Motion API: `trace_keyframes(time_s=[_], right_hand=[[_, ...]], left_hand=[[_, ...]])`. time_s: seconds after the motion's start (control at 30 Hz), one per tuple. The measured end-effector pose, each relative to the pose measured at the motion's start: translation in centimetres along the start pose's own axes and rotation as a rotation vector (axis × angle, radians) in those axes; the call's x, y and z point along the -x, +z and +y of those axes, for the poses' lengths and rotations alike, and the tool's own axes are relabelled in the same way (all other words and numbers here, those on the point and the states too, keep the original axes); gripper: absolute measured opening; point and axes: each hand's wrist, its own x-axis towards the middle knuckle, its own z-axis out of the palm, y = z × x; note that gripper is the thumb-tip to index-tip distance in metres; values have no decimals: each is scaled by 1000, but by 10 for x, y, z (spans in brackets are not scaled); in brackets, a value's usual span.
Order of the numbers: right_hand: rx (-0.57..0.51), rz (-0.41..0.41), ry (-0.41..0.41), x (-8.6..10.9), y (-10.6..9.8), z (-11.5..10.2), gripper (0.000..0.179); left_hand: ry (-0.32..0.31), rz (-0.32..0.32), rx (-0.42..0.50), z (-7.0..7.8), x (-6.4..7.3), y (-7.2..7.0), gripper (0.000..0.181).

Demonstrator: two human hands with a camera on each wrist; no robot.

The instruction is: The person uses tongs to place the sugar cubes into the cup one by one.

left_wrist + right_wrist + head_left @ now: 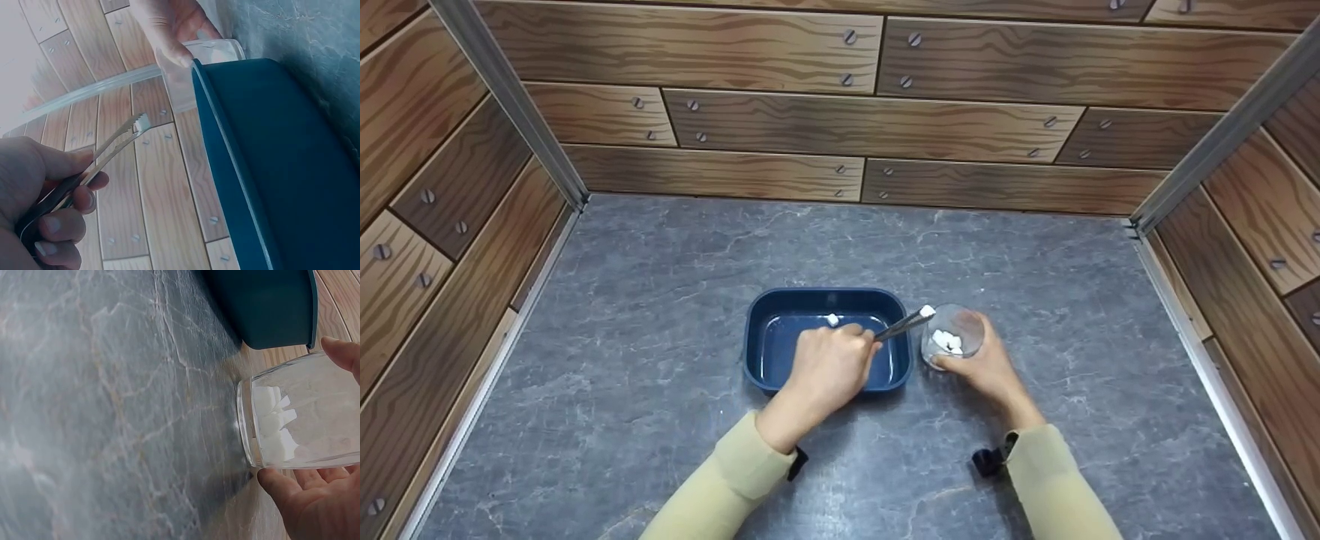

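Note:
My left hand (831, 367) grips metal tongs (109, 152), whose toothed tips pinch a small white cube (928, 310). The tongs reach over the right rim of a dark blue rectangular tub (751, 345), bringing the cube near the glass. Around a clear glass (315, 405) standing on the tabletop, my right hand (990, 367) holds the sides with thumb and fingers. Several white cubes (273, 422) lie at the glass's bottom. One more white cube (832, 319) is inside the tub near its back wall; my left hand hides part of the tub's floor.
A grey marbled tabletop (645, 315) lies under everything. Wood-plank panels (780, 120) enclose the back and both sides, with metal edging at the corners. The tub and the glass stand close together, the glass on the right.

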Motion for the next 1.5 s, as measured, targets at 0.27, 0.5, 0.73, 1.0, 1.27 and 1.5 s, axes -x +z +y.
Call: trace_keyframes(time_s=[0.27,0.5,0.73,1.0,1.27,1.5], right_hand=[[21,-5,2,0,0,0,90],[75,1,19,0,0,1,93],[59,-1,20,0,0,1,94],[30,-8,25,5,-2,-7,93],[33,-13,13,6,-2,-13,91],[30,-1,-19,-1,-1,2,92]], left_hand=[[23,-1,-53,8,-9,5,24],[41,-12,-47,13,-13,7,26],[37,-77,-21,16,-14,9,28],[-33,-106,-22,6,-7,5,29],[-110,-116,0,-14,6,-2,30],[-167,-147,7,-32,20,-3,28]])
